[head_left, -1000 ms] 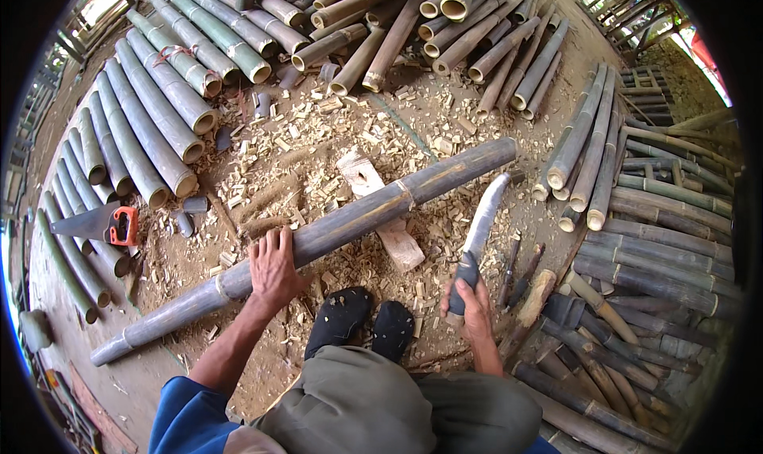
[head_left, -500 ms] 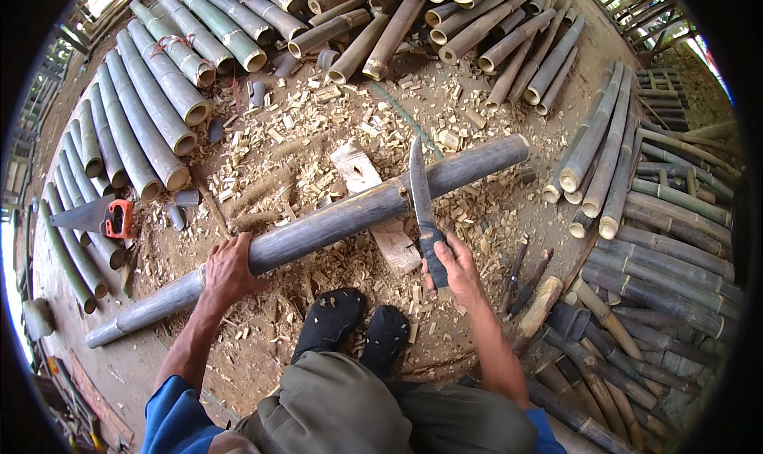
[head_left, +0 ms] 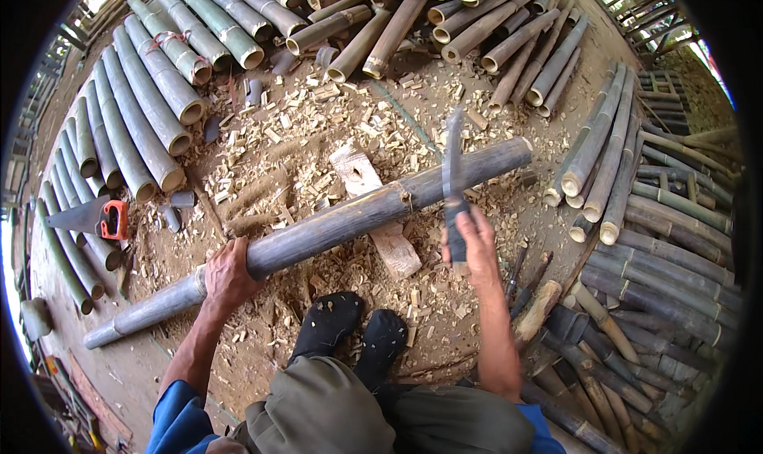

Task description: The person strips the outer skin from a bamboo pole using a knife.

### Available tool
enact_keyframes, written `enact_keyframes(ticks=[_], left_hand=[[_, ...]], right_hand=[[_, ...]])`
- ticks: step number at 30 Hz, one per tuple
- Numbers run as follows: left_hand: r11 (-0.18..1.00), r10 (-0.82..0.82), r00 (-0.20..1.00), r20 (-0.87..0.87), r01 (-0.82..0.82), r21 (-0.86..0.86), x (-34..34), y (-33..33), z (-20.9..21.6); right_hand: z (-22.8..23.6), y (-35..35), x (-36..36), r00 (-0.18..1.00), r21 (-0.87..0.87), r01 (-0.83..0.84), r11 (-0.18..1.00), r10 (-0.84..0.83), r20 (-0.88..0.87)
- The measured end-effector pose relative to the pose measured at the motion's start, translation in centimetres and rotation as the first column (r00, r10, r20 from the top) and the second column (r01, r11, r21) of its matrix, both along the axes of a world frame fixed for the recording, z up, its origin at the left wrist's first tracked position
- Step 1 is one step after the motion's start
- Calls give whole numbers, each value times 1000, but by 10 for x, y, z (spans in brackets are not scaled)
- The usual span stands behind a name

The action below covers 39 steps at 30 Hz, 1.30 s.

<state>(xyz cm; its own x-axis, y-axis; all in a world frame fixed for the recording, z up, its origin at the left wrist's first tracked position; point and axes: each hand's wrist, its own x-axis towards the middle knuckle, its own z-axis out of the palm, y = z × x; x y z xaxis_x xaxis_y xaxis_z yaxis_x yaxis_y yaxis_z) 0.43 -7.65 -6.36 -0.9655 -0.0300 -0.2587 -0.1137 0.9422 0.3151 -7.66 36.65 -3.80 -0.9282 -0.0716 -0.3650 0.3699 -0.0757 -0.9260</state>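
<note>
Clamped on the long grey bamboo pole (head_left: 326, 235) with the left hand (head_left: 229, 275), curled over it left of the pole's middle. Closed around the dark handle of one knife (head_left: 454, 184) with the right hand (head_left: 475, 251), on the near side of the pole. Blurred at the blade, crossing the pole's right part in view; touching it or apart, cannot tell. Lying aslant, at the pole's middle, over one pale wooden block (head_left: 395, 251). In count: one orange-handled saw (head_left: 87, 218) left of the pole, two black-socked feet (head_left: 328, 323) just on its near side. Scattered on both sides of the pole, countless wood chips (head_left: 350, 275). Beyond the pole and right of it, many stacked bamboo lengths (head_left: 159, 112), overlapping too much to count.
</note>
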Motion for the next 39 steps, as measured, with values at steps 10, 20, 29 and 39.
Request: enact_keyframes(ticks=[10,20,29,39], left_hand=[[1000,5,1000,-13,-5,-2,1,0,0],[1000,0,1000,-7,0,-2,0,2,-1],[1000,11,999,-31,-12,-20,5,-1,-3],[1000,-4,998,-59,4,-2,5,-6,-9]], right_hand=[[2,11,-4,996,-38,81,996,-79,35],[-3,13,2,998,33,63,997,-62,-32],[3,12,1,993,-3,-104,995,104,50],[0,8,-1,994,-31,-102,994,103,40]])
